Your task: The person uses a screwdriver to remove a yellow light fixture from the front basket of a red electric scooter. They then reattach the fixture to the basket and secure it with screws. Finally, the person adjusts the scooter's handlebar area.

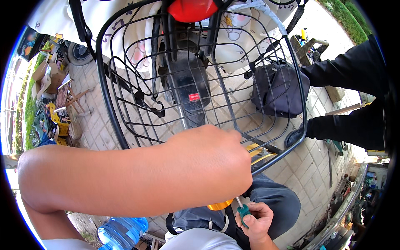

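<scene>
A black wire basket (302,98) with a red part (191,9) above it fills the upper middle, over a dark fender (187,112). My left hand (221,154) reaches across the basket's lower side from the left, its knuckles bent; what its fingers grip is hidden beneath it. Below, my right hand (260,218) is closed round the green handle (243,214) of a screwdriver, its metal shaft pointing up behind my left forearm. A shiny orange part (220,205) shows under that forearm, and yellow strips (260,154) beside my left hand.
A person's dark-trousered legs (341,129) stand at right, by a dark bag (271,100). A printed pale cover (54,16) hangs above. Boxes (46,77) and a folding stool (68,96) stand left, a water jug (121,233) lower left, a metal-edged clutter of parts (350,196) lower right.
</scene>
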`<state>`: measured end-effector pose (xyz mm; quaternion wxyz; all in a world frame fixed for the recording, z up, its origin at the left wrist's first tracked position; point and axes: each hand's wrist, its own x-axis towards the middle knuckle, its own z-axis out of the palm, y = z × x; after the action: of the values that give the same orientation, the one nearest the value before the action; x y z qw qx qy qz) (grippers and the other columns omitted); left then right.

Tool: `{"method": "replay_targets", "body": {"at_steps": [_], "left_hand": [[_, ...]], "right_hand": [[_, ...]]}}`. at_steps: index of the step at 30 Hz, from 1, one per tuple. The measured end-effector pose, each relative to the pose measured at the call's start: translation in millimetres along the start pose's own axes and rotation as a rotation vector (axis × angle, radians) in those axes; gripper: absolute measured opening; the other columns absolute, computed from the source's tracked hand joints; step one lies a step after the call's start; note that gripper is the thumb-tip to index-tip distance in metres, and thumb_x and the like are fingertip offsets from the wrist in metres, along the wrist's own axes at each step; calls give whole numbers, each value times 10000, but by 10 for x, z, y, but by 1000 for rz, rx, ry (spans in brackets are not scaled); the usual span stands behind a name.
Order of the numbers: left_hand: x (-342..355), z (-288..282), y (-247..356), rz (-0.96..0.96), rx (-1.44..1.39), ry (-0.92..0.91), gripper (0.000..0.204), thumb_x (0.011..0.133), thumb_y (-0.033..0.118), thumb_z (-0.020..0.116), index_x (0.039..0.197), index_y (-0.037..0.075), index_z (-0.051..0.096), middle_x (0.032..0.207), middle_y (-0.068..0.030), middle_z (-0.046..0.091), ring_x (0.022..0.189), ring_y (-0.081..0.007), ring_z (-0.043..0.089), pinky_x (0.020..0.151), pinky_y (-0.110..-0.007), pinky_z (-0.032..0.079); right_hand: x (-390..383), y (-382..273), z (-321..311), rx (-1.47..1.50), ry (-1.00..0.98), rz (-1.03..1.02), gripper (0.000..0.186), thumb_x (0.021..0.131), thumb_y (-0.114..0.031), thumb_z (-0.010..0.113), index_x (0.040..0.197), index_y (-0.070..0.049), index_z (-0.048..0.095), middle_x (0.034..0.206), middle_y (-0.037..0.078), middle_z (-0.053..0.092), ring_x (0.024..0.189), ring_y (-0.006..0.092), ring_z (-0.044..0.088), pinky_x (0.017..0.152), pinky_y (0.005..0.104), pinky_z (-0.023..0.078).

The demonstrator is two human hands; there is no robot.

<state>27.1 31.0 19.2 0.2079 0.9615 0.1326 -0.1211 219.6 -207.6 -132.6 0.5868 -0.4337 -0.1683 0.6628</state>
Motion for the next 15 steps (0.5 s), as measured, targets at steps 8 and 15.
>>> {"method": "replay_targets", "body": {"at_steps": [8, 15], "left_hand": [[114, 50, -123, 119, 16, -49, 129, 690, 147, 670, 724, 23, 663, 736, -43, 598, 790, -196, 601, 580, -311, 556], [87, 99, -130, 176, 78, 2, 141, 685, 158, 662, 733, 26, 651, 736, -42, 599, 772, -197, 603, 616, -304, 551]], "right_hand": [[1, 35, -21, -5, 35, -3, 286, 790, -71, 779, 969, 55, 595, 829, 221, 655, 541, 236, 610, 439, 301, 471], [31, -85, -2, 176, -8, 205, 260, 803, -48, 756, 985, 57, 601, 840, 245, 665, 537, 239, 598, 428, 303, 464]]}}
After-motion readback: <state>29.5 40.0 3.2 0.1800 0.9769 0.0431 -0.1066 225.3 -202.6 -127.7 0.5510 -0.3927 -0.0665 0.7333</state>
